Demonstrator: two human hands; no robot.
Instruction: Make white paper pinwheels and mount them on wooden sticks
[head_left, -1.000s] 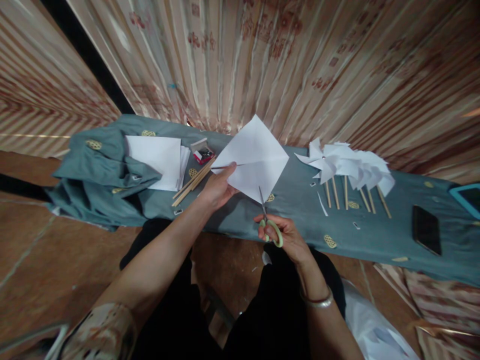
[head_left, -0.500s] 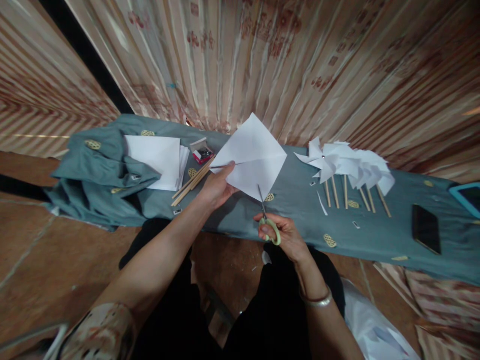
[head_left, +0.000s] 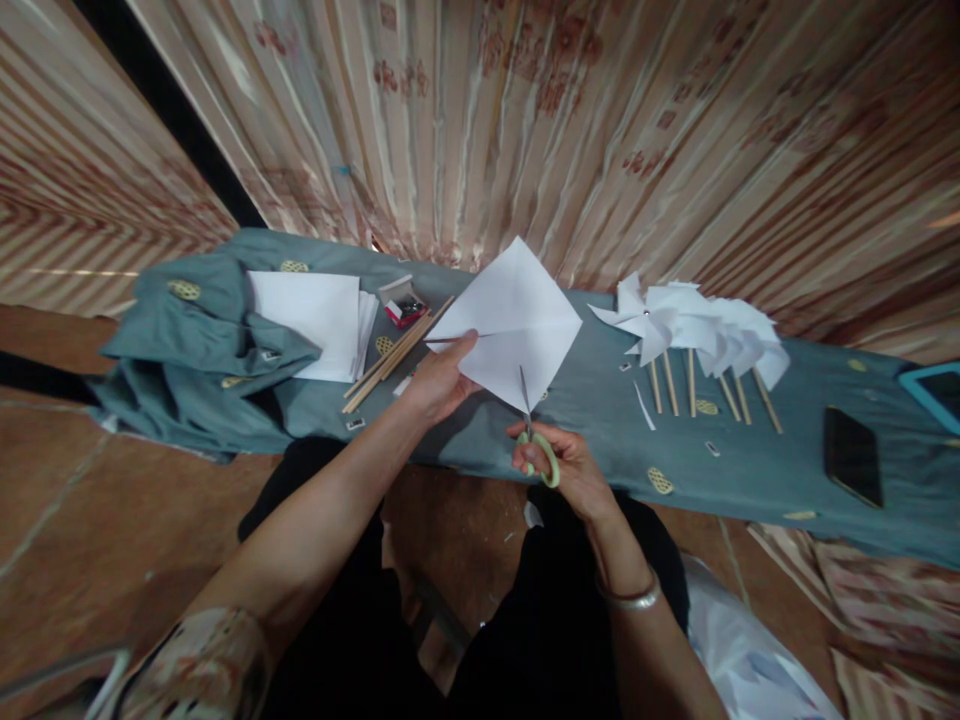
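Observation:
A square sheet of white paper (head_left: 517, 310), turned corner-up like a diamond, is pinched at its left side by my left hand (head_left: 444, 380), thumb on top. A slit runs inward from its left corner, near the thumb. My right hand (head_left: 566, 465) grips the light-green handles of a pair of scissors (head_left: 541, 458). The scissors' blades reach over the near corner of the sheet, pointing away from me. Whether the blades are closed together on the paper I cannot tell.
Several white paper pinwheels (head_left: 690, 320) on sticks lie right, beside a thin paper scrap (head_left: 643, 408) and a phone (head_left: 853, 458). On the left are stacked paper (head_left: 307, 315), loose wooden sticks (head_left: 397, 355) and a small open box (head_left: 403, 305). A green cloth (head_left: 600, 440) covers the narrow table.
The paper has shifted slightly right and towards me, with my left hand. The slit at its left corner shows wider apart. My right hand with the scissors has hardly moved.

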